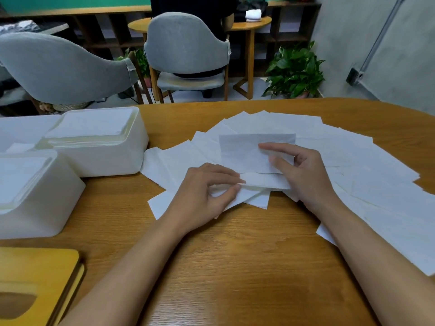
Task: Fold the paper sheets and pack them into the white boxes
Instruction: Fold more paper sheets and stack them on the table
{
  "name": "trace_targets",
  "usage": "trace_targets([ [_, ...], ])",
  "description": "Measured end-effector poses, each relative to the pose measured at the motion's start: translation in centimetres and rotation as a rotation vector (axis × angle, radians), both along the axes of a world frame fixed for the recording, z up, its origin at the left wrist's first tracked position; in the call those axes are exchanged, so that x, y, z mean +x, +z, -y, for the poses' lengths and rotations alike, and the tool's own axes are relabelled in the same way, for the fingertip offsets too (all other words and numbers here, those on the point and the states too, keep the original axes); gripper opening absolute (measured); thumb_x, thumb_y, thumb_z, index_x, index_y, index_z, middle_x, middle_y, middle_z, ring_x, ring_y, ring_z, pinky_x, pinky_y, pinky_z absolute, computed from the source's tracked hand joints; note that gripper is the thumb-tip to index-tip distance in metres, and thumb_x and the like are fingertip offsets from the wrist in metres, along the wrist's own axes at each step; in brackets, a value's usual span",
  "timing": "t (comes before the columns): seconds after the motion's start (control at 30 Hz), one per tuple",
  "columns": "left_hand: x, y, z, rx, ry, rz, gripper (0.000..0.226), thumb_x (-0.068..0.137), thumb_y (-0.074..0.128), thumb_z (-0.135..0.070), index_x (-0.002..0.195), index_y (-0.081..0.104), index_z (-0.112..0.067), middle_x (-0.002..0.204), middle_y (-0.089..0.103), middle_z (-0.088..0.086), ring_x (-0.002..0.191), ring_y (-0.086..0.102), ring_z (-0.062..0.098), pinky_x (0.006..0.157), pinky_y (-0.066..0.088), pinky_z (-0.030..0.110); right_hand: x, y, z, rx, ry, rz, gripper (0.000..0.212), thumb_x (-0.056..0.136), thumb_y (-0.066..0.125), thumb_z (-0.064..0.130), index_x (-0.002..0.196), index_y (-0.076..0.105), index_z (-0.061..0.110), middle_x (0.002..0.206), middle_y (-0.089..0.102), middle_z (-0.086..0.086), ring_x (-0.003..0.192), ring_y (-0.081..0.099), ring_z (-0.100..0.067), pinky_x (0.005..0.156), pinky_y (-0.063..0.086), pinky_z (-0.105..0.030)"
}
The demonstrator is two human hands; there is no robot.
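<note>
Several white paper sheets (367, 161) lie fanned across the wooden table (235, 255). One sheet (244, 151) is half folded on top of the fan, its far flap raised. My left hand (207, 196) pinches its near left edge between thumb and fingers. My right hand (299, 170) holds its right side, index finger stretched over the flap. At the left stand two white boxes: the far one (113, 158) is filled with folded sheets, the near one (47, 208) also holds folded sheets.
A wooden tissue-box lid (35, 278) lies at the near left corner. Beyond the table's far edge are two grey chairs (186, 43), a potted plant (296, 71) and a small round table (247, 24). Another white container (21, 130) sits at the far left.
</note>
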State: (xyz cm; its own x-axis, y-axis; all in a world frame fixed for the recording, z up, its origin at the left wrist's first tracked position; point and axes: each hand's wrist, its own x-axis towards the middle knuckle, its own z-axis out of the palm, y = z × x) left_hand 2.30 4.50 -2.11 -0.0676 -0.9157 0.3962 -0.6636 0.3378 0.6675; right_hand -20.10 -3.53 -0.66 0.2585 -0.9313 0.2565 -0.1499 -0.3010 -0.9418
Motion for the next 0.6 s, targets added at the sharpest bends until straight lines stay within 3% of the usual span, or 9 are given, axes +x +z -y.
trace_targets([
  [0.07, 0.1, 0.7, -0.2, 0.058, 0.006, -0.162, 0.011, 0.097, 0.075, -0.022, 0.103, 0.084, -0.025, 0.107, 0.078, -0.017, 0.111, 0.069, 0.003, 0.100, 0.051, 0.030, 0.0, 0.5, -0.2, 0.017, 0.049, 0.048, 0.024, 0.102, 0.061, 0.012, 0.114, 0.080, 0.020, 0.120, 0.077, 0.012, 0.118, 0.063, 0.002, 0.096, 0.046, -0.015],
  [0.1, 0.1, 1.0, -0.3, 0.092, 0.009, -0.242, 0.011, 0.098, 0.073, -0.021, 0.102, 0.083, -0.023, 0.103, 0.079, -0.016, 0.108, 0.070, 0.004, 0.097, 0.052, 0.028, -0.1, 0.6, -0.3, 0.033, 0.088, 0.079, 0.023, 0.103, 0.060, 0.021, 0.115, 0.080, 0.018, 0.121, 0.077, 0.008, 0.120, 0.064, -0.003, 0.098, 0.047, -0.021],
  [0.2, 0.4, 1.5, -0.1, 0.087, 0.048, -0.388, 0.011, 0.100, 0.071, -0.025, 0.099, 0.082, -0.024, 0.093, 0.078, -0.013, 0.082, 0.066, 0.006, 0.076, 0.049, 0.023, 0.0, 0.7, -0.8, 0.178, 0.240, 0.231, 0.054, 0.092, 0.063, 0.061, 0.115, 0.081, 0.016, 0.122, 0.075, -0.009, 0.120, 0.068, -0.026, 0.098, 0.054, -0.042],
  [0.27, 0.9, 1.7, 0.0, 0.066, 0.095, -0.470, 0.011, 0.100, 0.071, -0.030, 0.101, 0.082, -0.027, 0.087, 0.076, 0.001, 0.065, 0.053, 0.026, 0.064, 0.041, 0.028, 0.3, 0.8, -1.2, 0.234, 0.267, 0.279, 0.064, 0.078, 0.070, 0.075, 0.108, 0.083, 0.020, 0.118, 0.077, -0.010, 0.115, 0.072, -0.026, 0.092, 0.059, -0.036],
  [0.3, 1.2, 1.7, 0.0, 0.066, 0.103, -0.497, 0.012, 0.100, 0.071, -0.032, 0.103, 0.082, -0.027, 0.089, 0.075, 0.009, 0.068, 0.050, 0.040, 0.063, 0.039, 0.034, 0.5, 0.8, -1.4, 0.241, 0.258, 0.277, 0.063, 0.074, 0.074, 0.076, 0.104, 0.084, 0.022, 0.114, 0.078, -0.009, 0.112, 0.073, -0.025, 0.090, 0.060, -0.034],
  [0.37, 1.6, 1.7, 0.1, 0.061, 0.113, -0.496, 0.014, 0.101, 0.070, -0.034, 0.106, 0.082, -0.027, 0.090, 0.075, 0.012, 0.072, 0.051, 0.045, 0.063, 0.038, 0.039, 0.8, 0.7, -1.7, 0.236, 0.228, 0.251, 0.052, 0.078, 0.074, 0.066, 0.098, 0.084, 0.018, 0.108, 0.079, -0.010, 0.106, 0.075, -0.029, 0.091, 0.057, -0.043],
  [0.43, 1.6, 1.7, 0.1, 0.054, 0.137, -0.461, 0.014, 0.101, 0.070, -0.034, 0.107, 0.082, -0.028, 0.089, 0.077, 0.001, 0.069, 0.052, 0.035, 0.060, 0.039, 0.031, 1.0, 0.8, -2.0, 0.209, 0.208, 0.215, 0.045, 0.083, 0.072, 0.053, 0.095, 0.081, 0.011, 0.104, 0.079, -0.013, 0.103, 0.074, -0.035, 0.094, 0.054, -0.051],
  [0.5, 1.5, 1.8, 0.0, 0.063, 0.156, -0.438, 0.014, 0.100, 0.071, -0.032, 0.107, 0.082, -0.028, 0.090, 0.077, -0.010, 0.067, 0.055, 0.018, 0.057, 0.040, 0.021, 1.4, 0.9, -2.2, 0.165, 0.176, 0.167, 0.036, 0.087, 0.078, 0.045, 0.093, 0.080, 0.009, 0.100, 0.079, -0.011, 0.099, 0.073, -0.034, 0.088, 0.055, -0.047],
  [0.6, 1.5, 1.9, 0.0, 0.093, 0.170, -0.428, 0.014, 0.099, 0.072, -0.031, 0.108, 0.081, -0.027, 0.097, 0.078, -0.016, 0.082, 0.070, 0.014, 0.065, 0.052, 0.030, 1.5, 0.9, -2.4, 0.120, 0.132, 0.112, 0.012, 0.093, 0.075, 0.024, 0.095, 0.080, 0.013, 0.097, 0.080, -0.004, 0.090, 0.075, -0.020, 0.077, 0.057, -0.029],
])
